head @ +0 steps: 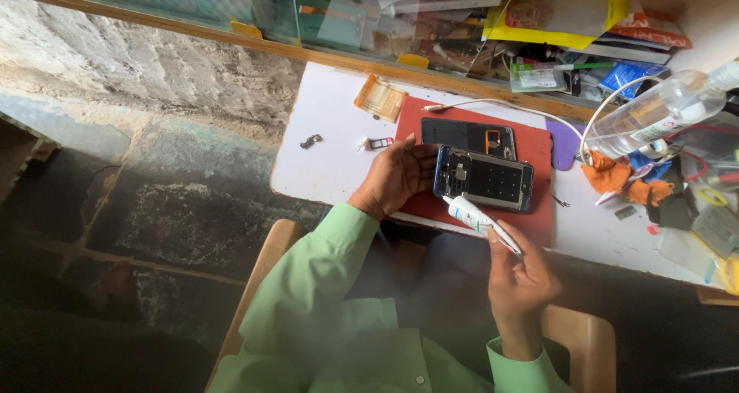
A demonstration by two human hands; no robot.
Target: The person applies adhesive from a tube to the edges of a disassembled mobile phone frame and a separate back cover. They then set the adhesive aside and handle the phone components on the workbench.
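My left hand grips the left end of an opened phone frame, blue-edged with its dark inner parts showing, held just above a red mat. My right hand holds a small white glue tube with its tip against the phone's lower left edge. A separate dark back panel lies on the mat behind the phone. Both sleeves are light green.
The white table carries a small dark part, a card tray, an amber packet, a white cable, a clear spray bottle, an orange cloth and clutter at right. The floor drops away at left.
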